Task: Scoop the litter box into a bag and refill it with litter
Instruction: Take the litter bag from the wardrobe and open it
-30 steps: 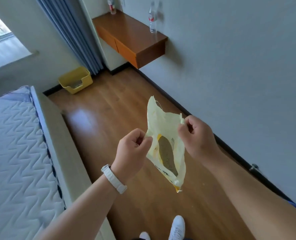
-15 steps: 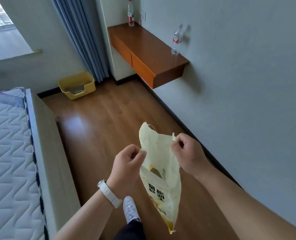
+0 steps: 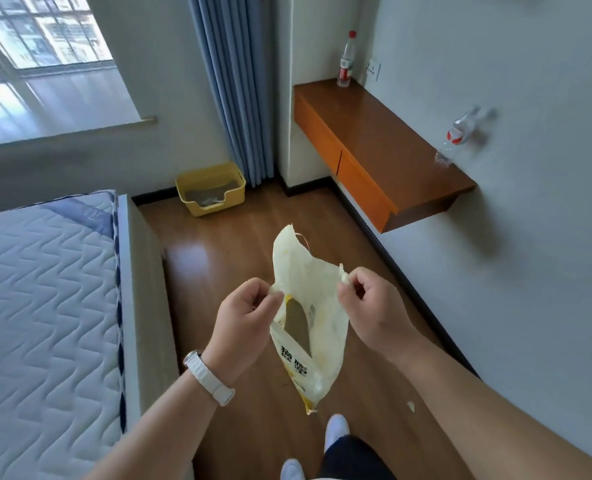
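A pale yellow litter bag [image 3: 306, 327] with dark print hangs in front of me, its torn top pulled apart so grey litter shows inside. My left hand [image 3: 244, 315] pinches the left edge of the opening. My right hand [image 3: 372, 308] pinches the right edge. The yellow litter box [image 3: 211, 188] sits on the wooden floor far ahead, by the curtain, with grey litter and a pale object in it that I cannot identify.
A mattress [image 3: 41, 317] on a bed frame fills the left side. A wall-mounted wooden desk [image 3: 374, 147] with two plastic bottles [image 3: 346, 60] juts out on the right. A blue curtain [image 3: 232, 84] hangs behind the box. A small scrap [image 3: 410, 406] lies on the floor.
The view has tilted up and I have stepped forward, so the litter box looks nearer. Both hands keep their pinch on the bag, and its mouth is spread wider.
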A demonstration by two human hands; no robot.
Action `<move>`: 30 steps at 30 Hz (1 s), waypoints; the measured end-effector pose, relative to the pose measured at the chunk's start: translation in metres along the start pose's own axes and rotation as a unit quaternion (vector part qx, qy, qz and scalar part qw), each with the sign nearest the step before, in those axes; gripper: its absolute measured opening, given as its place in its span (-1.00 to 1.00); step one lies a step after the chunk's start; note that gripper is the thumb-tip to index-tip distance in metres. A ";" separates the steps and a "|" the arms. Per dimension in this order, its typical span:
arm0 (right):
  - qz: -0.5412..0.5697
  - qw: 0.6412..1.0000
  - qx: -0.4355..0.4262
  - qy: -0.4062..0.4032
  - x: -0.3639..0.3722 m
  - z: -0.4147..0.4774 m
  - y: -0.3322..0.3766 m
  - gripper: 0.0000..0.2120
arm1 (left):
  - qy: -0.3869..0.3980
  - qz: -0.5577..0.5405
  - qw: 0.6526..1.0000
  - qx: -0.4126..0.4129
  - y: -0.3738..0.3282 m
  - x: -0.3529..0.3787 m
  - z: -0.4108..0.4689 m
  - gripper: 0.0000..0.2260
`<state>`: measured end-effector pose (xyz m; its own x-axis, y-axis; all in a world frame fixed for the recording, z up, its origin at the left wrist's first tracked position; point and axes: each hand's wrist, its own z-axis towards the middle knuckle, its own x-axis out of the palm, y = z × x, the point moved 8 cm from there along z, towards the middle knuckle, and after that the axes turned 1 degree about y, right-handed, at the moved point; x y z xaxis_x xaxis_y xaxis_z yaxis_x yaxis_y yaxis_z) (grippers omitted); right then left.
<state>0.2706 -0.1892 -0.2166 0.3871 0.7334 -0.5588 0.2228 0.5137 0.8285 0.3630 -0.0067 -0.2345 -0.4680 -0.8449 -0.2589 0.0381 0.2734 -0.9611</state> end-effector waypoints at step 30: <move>0.027 0.979 -0.062 0.191 0.226 0.502 0.063 -0.70 | -0.146 0.050 0.984 -0.084 0.051 -0.203 0.437 -0.74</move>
<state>0.8206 -0.2150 -0.2731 0.0279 0.8620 -0.5062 0.0918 0.5021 0.8599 0.8456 -0.0217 -0.2731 -0.1944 -0.8992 -0.3919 -0.0877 0.4139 -0.9061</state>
